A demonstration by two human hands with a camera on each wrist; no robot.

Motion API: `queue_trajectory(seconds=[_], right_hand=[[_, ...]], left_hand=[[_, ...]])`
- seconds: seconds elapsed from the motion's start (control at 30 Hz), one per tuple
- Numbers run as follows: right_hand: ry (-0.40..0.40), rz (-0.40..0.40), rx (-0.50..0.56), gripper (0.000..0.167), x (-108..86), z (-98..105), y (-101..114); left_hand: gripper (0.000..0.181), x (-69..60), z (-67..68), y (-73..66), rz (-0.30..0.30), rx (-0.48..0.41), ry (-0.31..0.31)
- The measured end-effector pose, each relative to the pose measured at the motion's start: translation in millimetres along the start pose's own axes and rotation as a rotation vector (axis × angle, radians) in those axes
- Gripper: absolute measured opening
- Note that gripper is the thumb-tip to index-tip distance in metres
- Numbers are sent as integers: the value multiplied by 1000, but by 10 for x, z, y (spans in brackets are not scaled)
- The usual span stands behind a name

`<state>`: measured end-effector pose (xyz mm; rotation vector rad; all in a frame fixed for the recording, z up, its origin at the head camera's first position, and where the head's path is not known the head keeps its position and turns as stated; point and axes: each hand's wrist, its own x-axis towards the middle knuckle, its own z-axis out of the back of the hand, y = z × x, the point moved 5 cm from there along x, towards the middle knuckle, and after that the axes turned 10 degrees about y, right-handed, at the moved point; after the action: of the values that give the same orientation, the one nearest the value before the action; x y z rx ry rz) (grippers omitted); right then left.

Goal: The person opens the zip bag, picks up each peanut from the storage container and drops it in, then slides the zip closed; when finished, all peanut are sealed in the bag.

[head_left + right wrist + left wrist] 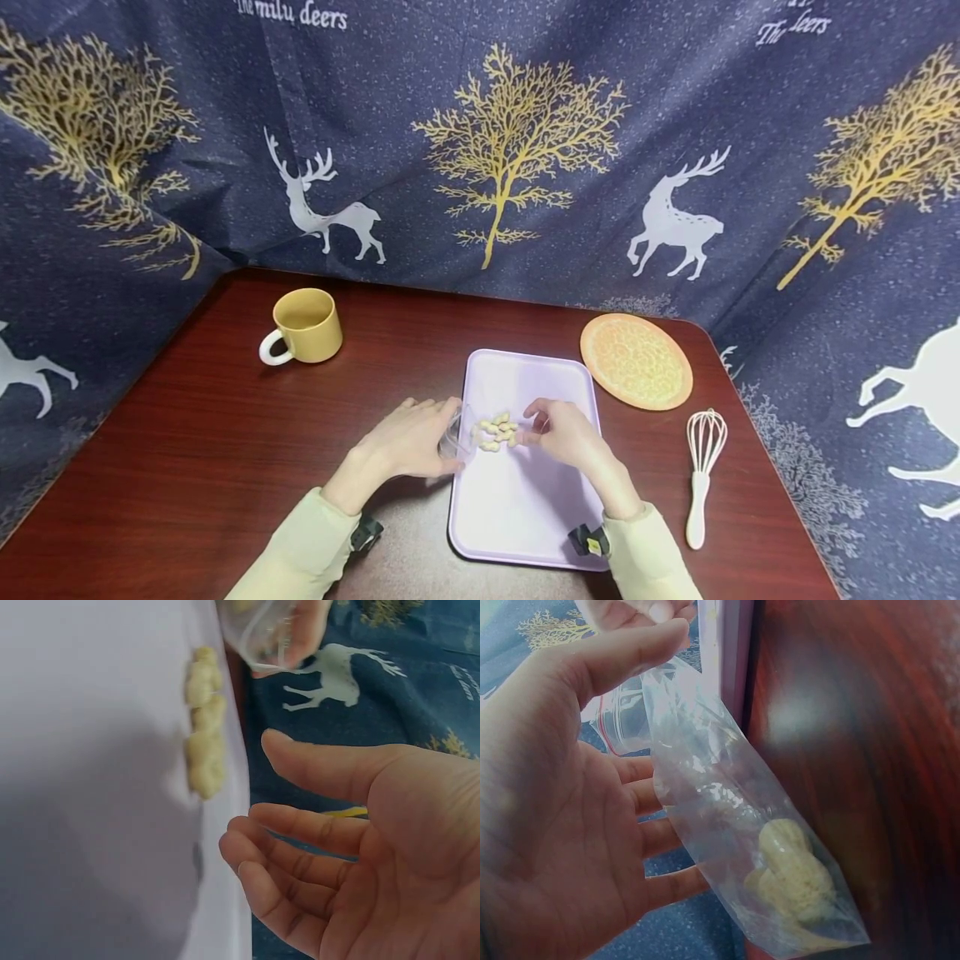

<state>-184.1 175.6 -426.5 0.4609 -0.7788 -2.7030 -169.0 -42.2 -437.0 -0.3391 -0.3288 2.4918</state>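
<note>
At the left edge of a pale purple tray [517, 517], my left hand [408, 440] holds a clear zip bag [712, 776] between thumb and fingers. Peanuts [791, 862] in their shells lie at the bottom of the bag. The bag's mouth, with a red zip line, points toward the tray. A small pile of peanuts [497, 432] lies on the tray, just right of the bag. My right hand [566, 433] hovers over the tray beside this pile. Its fingers are loosely bent and apart from the thumb, with nothing between them in the right wrist view.
A yellow mug [309, 329] with a white handle stands at the back left of the dark red wooden table [187, 467]. Right of the tray lie a round orange-rimmed mat [636, 362] and a white whisk [699, 483]. A blue patterned cloth [420, 200] hangs behind.
</note>
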Motion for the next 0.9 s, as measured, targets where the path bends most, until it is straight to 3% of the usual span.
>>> queue_trajectory(seconds=[0.33, 0.9], right_hand=[[18, -7, -64, 28, 0, -120, -21], [7, -116, -166, 34, 15, -213, 41]], left_hand=[[68, 13, -10, 16, -3, -5, -5], [62, 1, -2, 3, -12, -8, -8]])
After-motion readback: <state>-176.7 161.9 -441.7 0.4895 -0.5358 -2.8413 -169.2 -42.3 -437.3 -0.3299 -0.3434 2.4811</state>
